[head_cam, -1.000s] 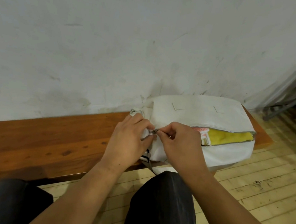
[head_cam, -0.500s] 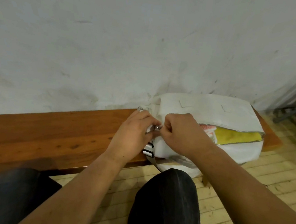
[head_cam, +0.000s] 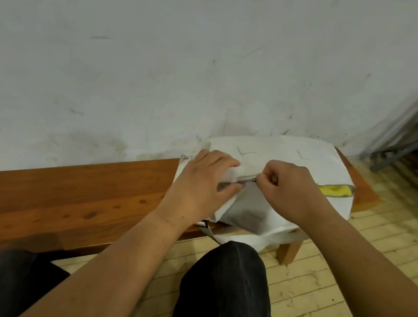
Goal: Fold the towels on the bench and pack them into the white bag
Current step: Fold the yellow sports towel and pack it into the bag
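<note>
White bag (head_cam: 276, 150) lies on the right end of the bench (head_cam: 70, 195), against the wall (head_cam: 186, 65); left hand (head_cam: 205, 183) grips the bag's fabric at its left end, fingers curled over it; right hand (head_cam: 289, 190) pinches the zipper pull (head_cam: 254, 180) (mid-zip); yellow towel (head_cam: 333, 190) shows inside the unzipped right part; plank floor (head_cam: 344, 288) below.

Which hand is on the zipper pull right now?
The right hand: it pinches the zipper pull on the white bag. The left hand only holds the bag's zipped end.
</note>
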The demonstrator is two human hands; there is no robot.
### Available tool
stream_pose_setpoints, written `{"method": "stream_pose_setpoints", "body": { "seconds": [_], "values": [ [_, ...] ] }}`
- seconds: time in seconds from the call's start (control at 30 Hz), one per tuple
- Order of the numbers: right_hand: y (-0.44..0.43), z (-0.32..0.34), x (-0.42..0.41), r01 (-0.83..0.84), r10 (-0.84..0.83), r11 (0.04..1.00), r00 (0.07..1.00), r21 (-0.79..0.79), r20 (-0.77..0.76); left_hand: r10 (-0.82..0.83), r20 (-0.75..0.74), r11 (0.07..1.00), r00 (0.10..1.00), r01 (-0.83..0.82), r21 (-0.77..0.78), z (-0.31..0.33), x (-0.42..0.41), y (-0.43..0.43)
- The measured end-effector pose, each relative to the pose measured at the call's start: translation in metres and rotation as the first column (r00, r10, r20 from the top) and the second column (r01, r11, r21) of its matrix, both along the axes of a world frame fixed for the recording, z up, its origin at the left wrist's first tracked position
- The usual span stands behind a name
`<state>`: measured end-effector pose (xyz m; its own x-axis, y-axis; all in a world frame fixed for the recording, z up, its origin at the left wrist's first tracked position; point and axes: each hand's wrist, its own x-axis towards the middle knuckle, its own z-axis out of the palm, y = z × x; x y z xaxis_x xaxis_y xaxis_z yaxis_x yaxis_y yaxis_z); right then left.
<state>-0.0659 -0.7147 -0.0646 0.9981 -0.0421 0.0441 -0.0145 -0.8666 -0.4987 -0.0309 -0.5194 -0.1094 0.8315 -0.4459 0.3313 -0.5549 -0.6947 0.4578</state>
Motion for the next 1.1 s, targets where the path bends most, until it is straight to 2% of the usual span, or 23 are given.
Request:
{"method": "stream_pose_setpoints", "body": {
  "seconds": [0.1,0.2,0.33,0.5,0.77,1.03,1.1],
  "values": [
    [0.002,0.001,0.001,-0.02,0.021,0.999,1.0,-0.024,0.014,-0.079,0.06,0.989,0.995,0.071,0.133,-0.003,0.005,-0.03],
    [-0.003,0.0,0.0,-0.017,0.017,0.999,1.0,-0.037,0.008,-0.016,0.056,0.994,0.998,0.01,0.111,-0.008,0.011,-0.037],
    [0.002,-0.012,-0.002,0.024,-0.024,1.0,1.0,0.005,-0.012,0.017,0.05,0.986,0.999,-0.025,0.163,-0.013,0.01,-0.041],
    [0.011,-0.027,0.005,0.041,-0.047,0.996,0.997,-0.08,-0.063,0.077,0.009,0.989,0.997,-0.078,0.127,-0.013,0.008,-0.043],
    [-0.035,-0.027,-0.007,0.085,-0.08,0.994,0.993,-0.062,0.082,0.097,-0.119,0.993,0.988,-0.104,-0.058,-0.016,0.006,-0.038],
    [-0.105,-0.039,-0.018,0.227,-0.223,0.974,0.961,-0.003,0.163,0.106,-0.051,0.994,0.993,-0.106,-0.004,-0.016,-0.001,-0.044],
    [-0.109,-0.042,-0.019,0.228,-0.226,0.974,0.955,0.013,0.194,0.043,0.005,0.999,0.999,-0.043,0.0,-0.012,0.0,-0.058]
  ]
}}
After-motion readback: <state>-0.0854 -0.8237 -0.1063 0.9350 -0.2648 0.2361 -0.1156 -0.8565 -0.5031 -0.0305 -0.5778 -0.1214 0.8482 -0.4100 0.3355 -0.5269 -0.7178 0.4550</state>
